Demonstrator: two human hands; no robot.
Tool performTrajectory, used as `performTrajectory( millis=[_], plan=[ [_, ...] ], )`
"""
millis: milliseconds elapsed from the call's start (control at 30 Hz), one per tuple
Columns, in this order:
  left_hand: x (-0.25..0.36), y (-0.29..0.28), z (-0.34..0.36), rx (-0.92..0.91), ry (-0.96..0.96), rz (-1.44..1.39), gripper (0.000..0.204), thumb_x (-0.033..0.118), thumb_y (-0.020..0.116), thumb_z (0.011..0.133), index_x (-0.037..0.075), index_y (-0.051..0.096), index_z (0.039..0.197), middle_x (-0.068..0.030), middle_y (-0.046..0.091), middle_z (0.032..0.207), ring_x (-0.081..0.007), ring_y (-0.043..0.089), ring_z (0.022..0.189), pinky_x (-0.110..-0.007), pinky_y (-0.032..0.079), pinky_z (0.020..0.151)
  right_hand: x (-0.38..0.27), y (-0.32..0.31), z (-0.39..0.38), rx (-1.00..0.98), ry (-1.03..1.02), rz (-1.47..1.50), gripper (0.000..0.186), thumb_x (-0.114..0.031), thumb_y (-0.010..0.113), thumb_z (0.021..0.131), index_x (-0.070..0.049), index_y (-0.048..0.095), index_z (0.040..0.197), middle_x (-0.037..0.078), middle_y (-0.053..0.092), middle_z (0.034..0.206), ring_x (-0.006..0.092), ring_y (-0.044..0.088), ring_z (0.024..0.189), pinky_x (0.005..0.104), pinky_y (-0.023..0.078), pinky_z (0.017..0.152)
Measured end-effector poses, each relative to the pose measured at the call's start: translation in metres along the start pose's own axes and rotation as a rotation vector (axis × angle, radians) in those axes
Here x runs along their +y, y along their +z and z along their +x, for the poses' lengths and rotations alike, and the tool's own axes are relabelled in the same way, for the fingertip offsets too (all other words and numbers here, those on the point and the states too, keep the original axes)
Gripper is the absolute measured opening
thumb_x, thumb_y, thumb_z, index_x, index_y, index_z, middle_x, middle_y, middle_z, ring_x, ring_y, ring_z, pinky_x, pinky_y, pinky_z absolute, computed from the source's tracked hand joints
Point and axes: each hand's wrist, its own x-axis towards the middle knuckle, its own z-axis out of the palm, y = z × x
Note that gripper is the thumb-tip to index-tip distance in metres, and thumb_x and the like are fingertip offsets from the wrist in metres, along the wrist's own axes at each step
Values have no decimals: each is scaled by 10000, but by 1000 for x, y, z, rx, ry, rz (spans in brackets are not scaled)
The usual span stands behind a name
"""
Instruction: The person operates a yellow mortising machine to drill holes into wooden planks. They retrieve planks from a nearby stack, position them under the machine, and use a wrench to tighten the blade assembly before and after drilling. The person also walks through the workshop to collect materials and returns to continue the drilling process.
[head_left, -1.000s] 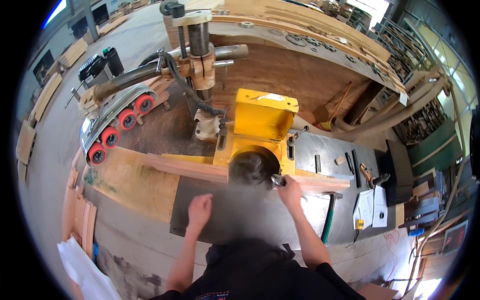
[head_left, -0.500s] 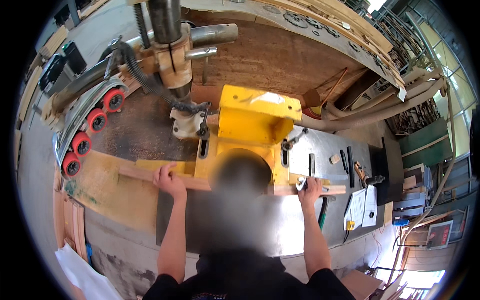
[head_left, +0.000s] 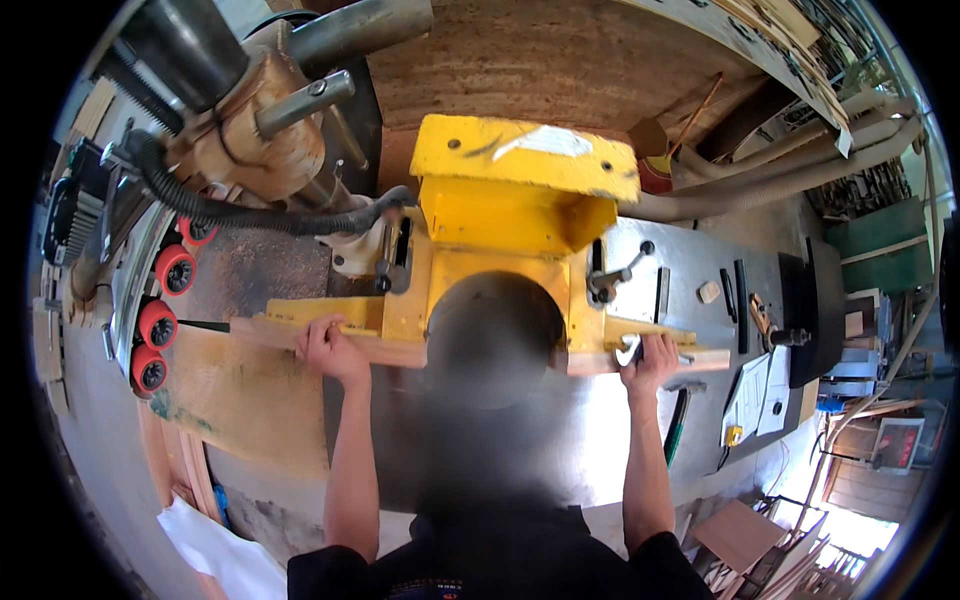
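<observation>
A long wooden strip (head_left: 393,352) stands along the front of the yellow fence and guard (head_left: 515,150) on a machine table. My left hand (head_left: 333,352) is closed over the strip's left part, its fingers curled on the top edge. Toward the other end, my right hand (head_left: 652,362) grips a silver open-ended wrench (head_left: 628,351) and rests against the strip. The wrench's shaft pokes out past my fingers. At the guard's middle a dark round blur hides the strip's centre and whatever lies there.
Red-wheeled feed rollers (head_left: 176,270) and a heavy metal arm (head_left: 262,125) stand at left. A green-handled hammer (head_left: 678,425), papers (head_left: 745,402), a yellow tape measure (head_left: 734,436) and dark bars (head_left: 741,305) lie at right. Thick hoses (head_left: 760,185) run behind.
The whole view has shifted and come closer to the guard. My left fingers have curled down further onto the wooden strip. Strip, wrench and right hand keep about the same places.
</observation>
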Motion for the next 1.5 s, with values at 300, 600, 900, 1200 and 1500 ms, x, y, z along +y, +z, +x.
performTrajectory(
  millis=[300, 600, 900, 1200, 1500],
  plan=[
    [11, -31, 17, -231, -161, -532, 162, -50, 585, 861, 72, 691, 863, -41, 684, 890, -175, 622, 897, -323, 456, 881, -43, -24, 12, -257, 206, 33, 273, -59, 652, 836, -18, 559, 1089, 179, 658, 921, 402, 651, 861, 497, 515, 741],
    [-79, -185, -114, -672, -234, -574, 171, -42, 499, 977, -8, 664, 1007, -73, 701, 929, -152, 662, 850, -293, 544, 798, -176, 27, -84, -604, 1034, 1784, 83, -139, 498, 1039, -72, 528, 1076, 63, 629, 880, 142, 559, 677, 288, 470, 567],
    [-198, -295, -207, -545, -618, -450, 214, -95, 507, 910, -15, 665, 1031, -109, 694, 930, -173, 685, 845, -282, 551, 775, -268, 81, -53, 146, 1368, 1817, 185, -217, 495, 1054, -43, 468, 1112, 137, 653, 899, 212, 612, 658, 364, 541, 568],
    [-146, -293, -214, -628, -503, -419, 265, -112, 452, 899, -35, 670, 1029, -116, 715, 904, -171, 691, 853, -279, 549, 786, -204, 58, -55, -552, 1365, 2126, 187, -252, 490, 1058, -71, 538, 1067, 140, 607, 942, 294, 588, 807, 500, 538, 775],
    [-76, -233, -163, -749, -194, -450, 226, -45, 525, 903, 21, 689, 1045, -122, 738, 886, -233, 732, 888, -328, 571, 799, -245, 65, -42, -245, 1433, 1829, 220, -270, 575, 1026, -98, 541, 894, 68, 555, 719, 204, 525, 574, 381, 468, 528]
  ],
)
